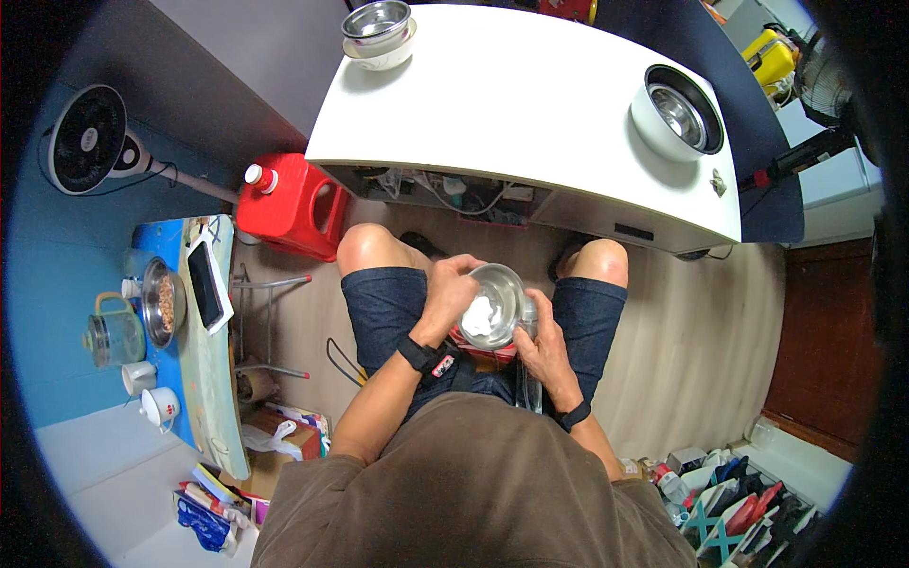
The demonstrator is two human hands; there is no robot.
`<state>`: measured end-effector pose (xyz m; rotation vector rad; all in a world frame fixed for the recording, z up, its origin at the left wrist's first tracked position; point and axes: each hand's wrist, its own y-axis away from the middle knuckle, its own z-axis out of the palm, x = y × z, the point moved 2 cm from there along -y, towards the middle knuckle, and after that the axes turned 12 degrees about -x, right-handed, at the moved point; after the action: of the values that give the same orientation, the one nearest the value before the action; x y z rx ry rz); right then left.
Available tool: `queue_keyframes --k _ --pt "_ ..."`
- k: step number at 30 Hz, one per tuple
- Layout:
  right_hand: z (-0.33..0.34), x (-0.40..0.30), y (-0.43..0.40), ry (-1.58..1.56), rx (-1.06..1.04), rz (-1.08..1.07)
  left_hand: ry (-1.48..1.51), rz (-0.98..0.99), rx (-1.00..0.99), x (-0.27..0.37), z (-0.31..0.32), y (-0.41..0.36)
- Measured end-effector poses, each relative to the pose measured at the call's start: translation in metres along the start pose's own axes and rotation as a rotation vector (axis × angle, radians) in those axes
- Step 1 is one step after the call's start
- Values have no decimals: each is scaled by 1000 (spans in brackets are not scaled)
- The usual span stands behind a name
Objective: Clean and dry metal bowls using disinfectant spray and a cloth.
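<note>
A small shiny metal bowl (508,290) is held over my lap, between my knees. Something white (482,317) lies inside it; whether it is powder or something else I cannot tell. My left hand (449,291) grips the bowl's left side, fingers over the rim. At the bowl's right, my right hand (548,349) is curled around a clear, bottle-like container (530,389), its thumb close against the bowl. Much of the container is hidden by the hand. Beneath the bowl, part of a red object (505,352) shows.
A white cabinet (511,92) stands ahead, bearing stacked bowls (380,51) and a white pot (660,138) with a metal bowl inside. Left are a red jerrycan (273,213) and a folding table (213,397) with a metal bowl of nuts (153,323) and a phone (204,284).
</note>
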<state>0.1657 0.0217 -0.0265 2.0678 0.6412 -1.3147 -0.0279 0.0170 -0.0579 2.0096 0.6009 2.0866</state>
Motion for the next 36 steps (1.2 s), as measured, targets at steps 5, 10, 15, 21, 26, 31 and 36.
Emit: queue_keyframes --k 5,10,15,21,26,31,36 --pt "-1 0 1 -45 -16 53 -33 -7 -3 2 0 -1" --pt "3 1 1 136 78 -158 -23 6 -16 4 0 -1" --pt "0 4 1 2 21 -21 -46 23 -5 4 1 0" --pt "1 4 3 12 35 -37 -31 13 -13 4 1 -2" --pt "1 -1 4 74 65 -100 -54 8 1 3 1 -2" --pt "-2 4 4 -66 11 31 -37 0 -4 5 2 0" --pt "1 5 4 -22 23 25 -32 32 -1 0 2 -2"
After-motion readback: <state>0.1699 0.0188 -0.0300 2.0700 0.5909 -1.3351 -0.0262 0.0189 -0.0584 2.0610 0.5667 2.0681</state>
